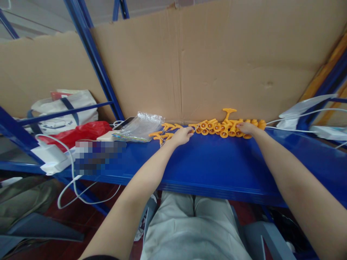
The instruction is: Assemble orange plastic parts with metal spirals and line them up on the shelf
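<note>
A row of orange plastic pieces (217, 128) with round, cup-like ends lies along the back of the blue shelf (211, 162). One T-topped orange piece (229, 113) stands up above the others. My left hand (182, 136) is closed at the row's left end, its fingertips pinched on an orange piece beside a thin metal chain. Further left lie branching orange pieces (162, 135), also with bits of chain. Over the right part of the row, my right hand (247, 128) has its fingers closed on another orange piece, partly hidden by the hand.
Cardboard (217, 65) walls off the back. Left of the pieces are a clear plastic bag (143, 126), a red bag (90, 131) and a white charger (50, 153) with cables. White cables (292, 129) run at the right. A blue post (94, 57) rises at the left.
</note>
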The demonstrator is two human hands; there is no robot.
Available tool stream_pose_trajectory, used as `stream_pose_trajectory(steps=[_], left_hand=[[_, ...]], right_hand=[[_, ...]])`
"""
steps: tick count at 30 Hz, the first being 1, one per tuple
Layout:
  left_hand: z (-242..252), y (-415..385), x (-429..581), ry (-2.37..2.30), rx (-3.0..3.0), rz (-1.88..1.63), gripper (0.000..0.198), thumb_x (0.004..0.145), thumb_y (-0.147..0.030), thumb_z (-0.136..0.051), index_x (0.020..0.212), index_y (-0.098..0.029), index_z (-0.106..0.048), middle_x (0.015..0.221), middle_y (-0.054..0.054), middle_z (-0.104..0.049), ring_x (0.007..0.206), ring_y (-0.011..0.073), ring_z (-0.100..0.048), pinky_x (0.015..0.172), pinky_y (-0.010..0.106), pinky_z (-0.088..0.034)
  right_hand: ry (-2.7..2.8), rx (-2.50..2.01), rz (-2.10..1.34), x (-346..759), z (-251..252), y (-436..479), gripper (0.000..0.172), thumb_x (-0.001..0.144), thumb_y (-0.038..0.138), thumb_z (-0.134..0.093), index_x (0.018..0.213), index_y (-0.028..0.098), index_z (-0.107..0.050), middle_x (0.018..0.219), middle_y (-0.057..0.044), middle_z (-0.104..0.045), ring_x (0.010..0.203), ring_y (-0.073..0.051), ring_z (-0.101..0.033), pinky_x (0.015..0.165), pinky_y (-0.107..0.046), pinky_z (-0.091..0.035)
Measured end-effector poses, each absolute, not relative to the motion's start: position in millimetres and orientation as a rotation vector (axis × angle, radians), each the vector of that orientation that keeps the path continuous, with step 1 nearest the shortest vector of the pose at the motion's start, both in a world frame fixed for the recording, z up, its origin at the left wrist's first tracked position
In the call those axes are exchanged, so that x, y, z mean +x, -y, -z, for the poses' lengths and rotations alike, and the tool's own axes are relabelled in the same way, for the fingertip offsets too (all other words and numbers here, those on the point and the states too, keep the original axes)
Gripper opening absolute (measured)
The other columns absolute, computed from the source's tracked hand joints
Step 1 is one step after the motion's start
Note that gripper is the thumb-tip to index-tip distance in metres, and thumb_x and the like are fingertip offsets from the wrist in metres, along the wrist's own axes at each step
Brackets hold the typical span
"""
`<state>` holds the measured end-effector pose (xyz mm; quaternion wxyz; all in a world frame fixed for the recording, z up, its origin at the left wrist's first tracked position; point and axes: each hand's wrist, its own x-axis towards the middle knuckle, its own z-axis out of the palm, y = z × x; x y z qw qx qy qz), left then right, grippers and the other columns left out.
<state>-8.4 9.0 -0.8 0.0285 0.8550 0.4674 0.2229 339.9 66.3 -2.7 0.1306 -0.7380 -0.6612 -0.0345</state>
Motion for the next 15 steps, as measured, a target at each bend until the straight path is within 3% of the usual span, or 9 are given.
stream_pose_trajectory(steps=[3,10,15], left_hand=[[2.1,-10.2,-8.4,-1.445,2.650,-0.700,0.019,0.091,-0.016,-0.055,0.104,-0.015,-0.068,0.103,0.009,-0.073,0.096,0.0227,-0.068,0.087,0.031,-0.051],[6.0,-14.0,-9.2,-1.469,2.659,-0.721,0.017,0.091,-0.018,-0.057,0.103,-0.016,-0.068,0.099,0.009,-0.074,0.094,0.0240,-0.069,0.087,0.034,-0.052],[9.3,-18.4,-10.9,-1.568,2.627,-0.693,0.016,0.092,-0.020,-0.056,0.104,-0.016,-0.067,0.102,0.010,-0.074,0.098,0.0255,-0.069,0.089,0.036,-0.052]], right_hand=[[1.861,-2.215,0.045,333.8,-0.6,-59.2,0.036,0.097,0.020,-0.042,0.118,0.012,-0.070,0.115,-0.019,-0.070,0.110,-0.030,-0.065,0.092,-0.036,-0.048],[1.639,-2.337,0.080,335.9,-2.3,-37.1,0.042,0.101,0.031,-0.040,0.121,0.001,-0.063,0.121,-0.030,-0.063,0.117,-0.035,-0.061,0.092,-0.040,-0.046],[1.648,-2.269,0.069,349.0,-1.2,-27.8,0.036,0.101,0.031,-0.043,0.101,0.006,-0.068,0.102,-0.027,-0.068,0.102,-0.029,-0.064,0.081,-0.035,-0.045]])
